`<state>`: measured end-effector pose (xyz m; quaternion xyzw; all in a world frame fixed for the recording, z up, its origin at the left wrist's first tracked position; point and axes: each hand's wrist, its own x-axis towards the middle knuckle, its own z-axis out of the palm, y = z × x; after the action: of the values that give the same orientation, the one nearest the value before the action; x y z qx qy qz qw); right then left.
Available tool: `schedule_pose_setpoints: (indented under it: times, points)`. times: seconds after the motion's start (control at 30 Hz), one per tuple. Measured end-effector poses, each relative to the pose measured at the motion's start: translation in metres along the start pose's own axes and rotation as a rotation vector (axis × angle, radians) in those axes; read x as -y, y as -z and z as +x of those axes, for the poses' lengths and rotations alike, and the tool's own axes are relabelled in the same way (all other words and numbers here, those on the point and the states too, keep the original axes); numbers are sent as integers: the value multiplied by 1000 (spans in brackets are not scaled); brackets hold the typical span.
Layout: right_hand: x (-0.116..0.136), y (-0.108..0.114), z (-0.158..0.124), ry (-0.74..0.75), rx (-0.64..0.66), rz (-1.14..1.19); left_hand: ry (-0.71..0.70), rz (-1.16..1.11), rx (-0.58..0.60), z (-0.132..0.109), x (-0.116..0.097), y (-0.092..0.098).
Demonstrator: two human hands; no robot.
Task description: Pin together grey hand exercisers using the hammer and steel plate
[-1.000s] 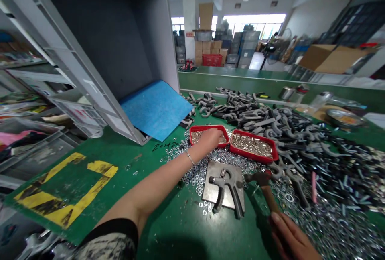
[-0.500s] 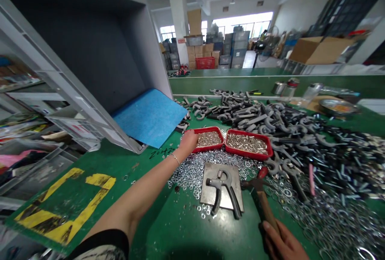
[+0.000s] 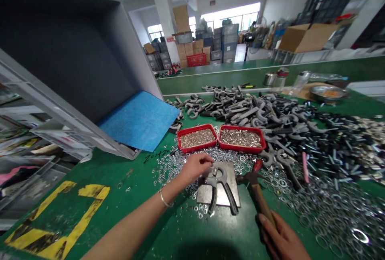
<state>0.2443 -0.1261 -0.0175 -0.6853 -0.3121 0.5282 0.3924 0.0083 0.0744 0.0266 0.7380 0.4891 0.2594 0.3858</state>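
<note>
My left hand (image 3: 196, 167) is over the left edge of a square metal plate (image 3: 204, 196), its fingertips pinched together; anything between them is too small to make out. Beside those fingers, a pliers-like tool (image 3: 232, 198) with a curved grey jaw and two black-gripped handles lies on the plate. Wrapped around the wooden handle of a hammer (image 3: 262, 202) is my right hand (image 3: 281, 234), low on the right. The hammer's head rests near the plate's right edge. Behind the plate stand a red tray (image 3: 198, 147) of tiny metal pieces and another red tray (image 3: 242, 149) of small pins.
Small washers (image 3: 165, 167) are scattered around the plate, with larger rings (image 3: 319, 212) at right. A heap of grey tool parts (image 3: 240, 107) lies behind the trays. At left a big grey crate (image 3: 132, 51) is tipped on its side, a blue sheet (image 3: 141, 119) at its mouth.
My left hand has moved from the left red tray down and toward me, to the tool on the plate. My right hand still grips the hammer. The camera view has shifted slightly.
</note>
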Motion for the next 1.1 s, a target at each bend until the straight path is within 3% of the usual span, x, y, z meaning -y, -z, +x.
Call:
schedule_pose_setpoints:
  times: [0.17, 0.37, 0.47, 0.8, 0.97, 1.1]
  points:
    - [-8, 3, 6, -31, 33, 27, 61, -49, 107, -8, 4, -10]
    - [4, 5, 5, 18, 34, -11, -202, 312, 30, 4, 5, -18]
    - [7, 6, 3, 27, 32, -44, -229, 374, 36, 5, 8, -25]
    - [6, 7, 4, 44, -8, -101, -152, 286, -23, 4, 10, -35]
    - [4, 11, 7, 77, -5, -117, -182, 284, -54, 2, 12, -40]
    - [6, 8, 3, 21, 8, -87, -212, 294, -61, 1, 15, -43]
